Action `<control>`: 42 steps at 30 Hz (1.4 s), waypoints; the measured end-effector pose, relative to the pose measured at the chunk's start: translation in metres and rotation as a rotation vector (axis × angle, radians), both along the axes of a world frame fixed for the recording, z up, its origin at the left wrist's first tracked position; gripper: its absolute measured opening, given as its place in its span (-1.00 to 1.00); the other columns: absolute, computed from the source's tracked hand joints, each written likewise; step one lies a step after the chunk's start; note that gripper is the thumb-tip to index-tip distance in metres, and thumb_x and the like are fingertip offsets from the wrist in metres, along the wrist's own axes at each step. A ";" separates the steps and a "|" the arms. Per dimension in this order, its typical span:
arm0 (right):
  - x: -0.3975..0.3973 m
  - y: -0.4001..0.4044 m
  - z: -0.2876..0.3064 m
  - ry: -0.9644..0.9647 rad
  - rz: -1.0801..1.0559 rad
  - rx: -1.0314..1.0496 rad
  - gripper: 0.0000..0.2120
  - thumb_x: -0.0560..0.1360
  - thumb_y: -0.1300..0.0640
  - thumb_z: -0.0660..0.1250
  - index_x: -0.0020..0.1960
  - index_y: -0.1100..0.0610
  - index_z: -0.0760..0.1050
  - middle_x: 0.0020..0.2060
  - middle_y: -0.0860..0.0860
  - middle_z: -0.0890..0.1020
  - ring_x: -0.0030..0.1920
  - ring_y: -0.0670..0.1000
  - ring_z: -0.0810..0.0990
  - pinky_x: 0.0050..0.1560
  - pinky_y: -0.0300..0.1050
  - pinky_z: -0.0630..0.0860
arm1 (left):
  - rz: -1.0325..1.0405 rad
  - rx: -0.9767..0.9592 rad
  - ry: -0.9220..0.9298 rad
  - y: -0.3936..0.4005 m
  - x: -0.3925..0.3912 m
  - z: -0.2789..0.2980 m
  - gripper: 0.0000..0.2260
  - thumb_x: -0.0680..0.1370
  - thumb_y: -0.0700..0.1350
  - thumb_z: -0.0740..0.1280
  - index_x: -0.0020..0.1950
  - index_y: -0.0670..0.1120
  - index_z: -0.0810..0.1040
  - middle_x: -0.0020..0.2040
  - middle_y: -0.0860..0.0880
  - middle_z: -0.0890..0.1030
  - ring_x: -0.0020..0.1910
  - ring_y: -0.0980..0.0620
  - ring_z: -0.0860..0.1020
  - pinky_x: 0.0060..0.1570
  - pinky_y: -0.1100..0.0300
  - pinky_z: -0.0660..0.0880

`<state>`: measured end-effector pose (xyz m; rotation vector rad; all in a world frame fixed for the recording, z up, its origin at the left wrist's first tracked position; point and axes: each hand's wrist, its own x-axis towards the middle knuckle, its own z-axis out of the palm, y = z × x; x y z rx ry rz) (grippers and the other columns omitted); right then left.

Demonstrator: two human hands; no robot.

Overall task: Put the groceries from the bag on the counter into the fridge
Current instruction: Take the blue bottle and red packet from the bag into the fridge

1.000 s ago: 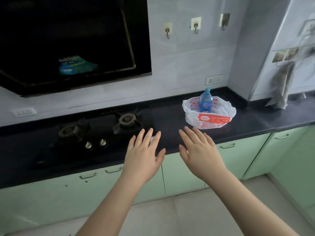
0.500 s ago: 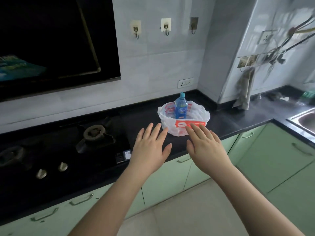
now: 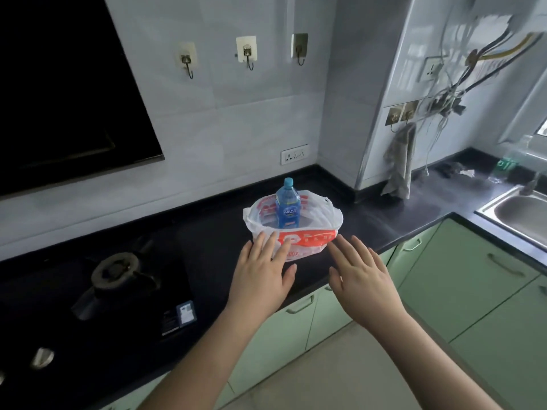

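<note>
Head view. White plastic bag with orange print sits on the black counter, mouth rolled down and open. Inside it stands one blue bottle, upright, blue cap on top; whatever else the bag holds is hidden by its wall.

Left hand is held flat, fingers straight and a little spread — its fingertips overlap the bag's near side, though actual contact cannot be told. Grip open wide, nothing held. Right hand is the same: flat, fingers extended, empty, just beside the bag's right front edge and apart from it.

Gas hob is set into the counter at left, a dark hood panel above it. Three wall hooks on pale tile, a socket strip below them. Steel sink at far right — pale green cabinet doors beneath the counter.
</note>
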<state>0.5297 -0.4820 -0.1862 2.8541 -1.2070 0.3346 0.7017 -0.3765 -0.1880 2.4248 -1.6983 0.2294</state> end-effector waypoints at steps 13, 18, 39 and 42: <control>0.015 -0.126 -0.029 0.037 0.118 0.079 -0.45 0.54 -0.08 -0.05 0.41 0.08 0.41 0.41 0.06 0.43 0.45 0.16 0.32 0.41 0.14 0.28 | 0.058 0.105 0.005 -0.122 0.003 -0.017 -0.48 0.67 0.16 -0.09 0.60 0.07 -0.12 0.61 -0.04 0.06 0.59 -0.07 -0.03 0.52 -0.05 -0.04; 0.041 -0.145 -0.043 0.069 0.168 0.122 -0.45 0.55 -0.08 -0.08 0.47 0.04 0.32 0.48 0.04 0.33 0.50 0.15 0.22 0.46 0.10 0.15 | 0.108 0.129 0.043 -0.129 0.016 -0.036 -0.50 0.69 0.13 -0.10 0.60 0.07 -0.12 0.61 -0.05 0.09 0.58 -0.08 -0.02 0.53 -0.06 0.00; 0.142 -0.198 -0.105 0.170 0.078 0.232 -0.45 0.53 -0.12 -0.03 0.38 0.07 0.45 0.31 0.05 0.54 0.35 0.14 0.47 0.31 0.16 0.38 | -0.050 0.046 0.181 -0.205 0.118 -0.139 -0.54 0.59 0.06 0.16 0.45 -0.10 0.38 0.42 -0.16 0.44 0.44 -0.16 0.34 0.45 -0.10 0.22; 0.146 -0.200 -0.118 0.197 0.100 0.283 -0.39 0.52 -0.16 -0.10 0.45 0.05 0.36 0.39 0.05 0.46 0.42 0.13 0.38 0.39 0.13 0.28 | -0.078 0.120 0.169 -0.208 0.123 -0.154 -0.50 0.59 0.06 0.21 0.48 -0.13 0.34 0.45 -0.18 0.41 0.47 -0.18 0.31 0.47 -0.10 0.15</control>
